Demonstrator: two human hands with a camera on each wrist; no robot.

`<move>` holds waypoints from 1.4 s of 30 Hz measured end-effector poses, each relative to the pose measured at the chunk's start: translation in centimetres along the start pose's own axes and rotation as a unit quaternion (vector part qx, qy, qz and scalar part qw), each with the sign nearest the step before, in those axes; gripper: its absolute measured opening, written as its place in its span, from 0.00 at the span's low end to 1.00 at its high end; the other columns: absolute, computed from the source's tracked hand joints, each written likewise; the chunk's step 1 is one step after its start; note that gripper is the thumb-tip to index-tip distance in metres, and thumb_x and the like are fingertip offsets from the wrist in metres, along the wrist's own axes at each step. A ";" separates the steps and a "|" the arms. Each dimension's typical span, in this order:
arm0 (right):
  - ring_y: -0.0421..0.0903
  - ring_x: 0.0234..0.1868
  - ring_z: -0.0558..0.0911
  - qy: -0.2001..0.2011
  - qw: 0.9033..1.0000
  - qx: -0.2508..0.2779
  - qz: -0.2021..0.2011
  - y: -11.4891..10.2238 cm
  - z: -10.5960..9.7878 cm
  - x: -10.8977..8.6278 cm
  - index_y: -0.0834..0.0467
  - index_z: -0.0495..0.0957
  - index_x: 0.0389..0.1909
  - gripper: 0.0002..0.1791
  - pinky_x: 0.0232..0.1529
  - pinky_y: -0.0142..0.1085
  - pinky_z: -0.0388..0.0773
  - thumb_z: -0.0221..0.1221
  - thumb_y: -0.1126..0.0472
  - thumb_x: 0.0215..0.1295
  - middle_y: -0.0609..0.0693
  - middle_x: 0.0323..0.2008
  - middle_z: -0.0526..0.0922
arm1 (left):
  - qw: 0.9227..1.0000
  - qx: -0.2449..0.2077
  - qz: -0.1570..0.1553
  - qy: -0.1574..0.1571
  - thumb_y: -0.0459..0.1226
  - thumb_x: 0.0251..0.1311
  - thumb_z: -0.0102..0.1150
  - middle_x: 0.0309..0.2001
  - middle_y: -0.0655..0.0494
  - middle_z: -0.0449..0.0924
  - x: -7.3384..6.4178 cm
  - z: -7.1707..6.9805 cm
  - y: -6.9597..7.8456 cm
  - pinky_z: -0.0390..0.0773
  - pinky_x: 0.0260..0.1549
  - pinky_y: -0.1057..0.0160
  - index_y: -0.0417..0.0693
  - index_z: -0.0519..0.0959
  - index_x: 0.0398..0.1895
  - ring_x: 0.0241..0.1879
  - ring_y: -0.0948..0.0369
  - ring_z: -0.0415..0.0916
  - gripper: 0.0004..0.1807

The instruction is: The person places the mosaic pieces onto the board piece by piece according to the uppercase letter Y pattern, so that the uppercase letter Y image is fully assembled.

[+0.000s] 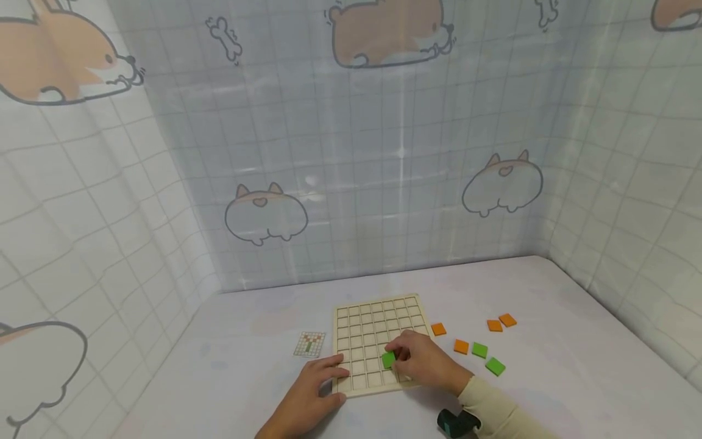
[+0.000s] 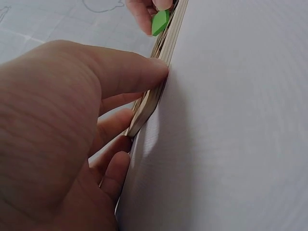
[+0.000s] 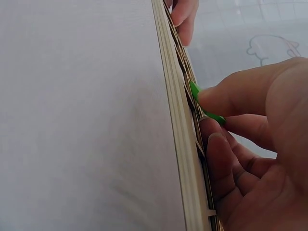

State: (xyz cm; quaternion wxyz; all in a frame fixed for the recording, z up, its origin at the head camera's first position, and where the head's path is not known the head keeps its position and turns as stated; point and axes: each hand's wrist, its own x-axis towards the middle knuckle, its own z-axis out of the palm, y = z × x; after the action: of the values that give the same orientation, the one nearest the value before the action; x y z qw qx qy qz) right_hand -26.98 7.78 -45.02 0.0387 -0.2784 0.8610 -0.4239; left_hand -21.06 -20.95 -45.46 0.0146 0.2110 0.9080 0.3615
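Observation:
A square wooden grid board [image 1: 378,317] lies flat, divided into rows of small cells. At its near left corner is my left hand [image 1: 311,390]; the thumb [image 2: 139,74] presses the front edge and the fingers reach around the left side, holding the corner. Over the lower middle of the board, my right hand [image 1: 428,363] pinches a green square tile [image 1: 388,360] between thumb and fingers. In the right wrist view the green tile [image 3: 194,89] is tilted, with its lower edge at the cells. Whether it sits in a cell cannot be told.
A small pattern card [image 1: 309,344] lies left of the board. Loose orange tiles [image 1: 461,346] and green tiles [image 1: 495,366] are scattered on the right. A dark band [image 1: 457,422] is on the right wrist. Patterned cloth walls [image 1: 384,152] enclose the table on three sides.

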 end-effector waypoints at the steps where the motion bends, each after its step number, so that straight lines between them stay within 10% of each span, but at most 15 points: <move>1: 0.39 0.35 0.77 0.001 1.000 -0.001 0.002 0.0 0.0 0.0 0.59 0.84 0.49 0.15 0.36 0.33 0.76 0.67 0.65 0.61 0.44 0.36 0.78 | 1.000 0.001 -0.002 -0.001 0.49 0.59 0.67 0.70 0.56 0.69 0.0 0.0 0.0 0.63 0.63 0.37 0.60 0.82 0.54 0.67 0.45 0.61 0.19; 42: 0.40 0.37 0.77 -0.005 1.000 0.000 0.008 -0.1 0.1 0.0 0.57 0.84 0.46 0.13 0.37 0.33 0.77 0.67 0.65 0.60 0.44 0.36 0.77 | 1.000 0.003 -0.014 0.004 0.48 0.60 0.66 0.70 0.58 0.69 0.1 0.2 0.3 0.61 0.65 0.37 0.59 0.82 0.55 0.69 0.47 0.60 0.19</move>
State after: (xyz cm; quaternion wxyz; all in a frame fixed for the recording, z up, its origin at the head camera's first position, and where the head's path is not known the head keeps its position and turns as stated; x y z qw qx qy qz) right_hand -26.91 7.68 -44.99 0.0463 -0.2737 0.8629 -0.4222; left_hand -20.99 -20.61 -45.40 0.0154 0.1968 0.9122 0.3591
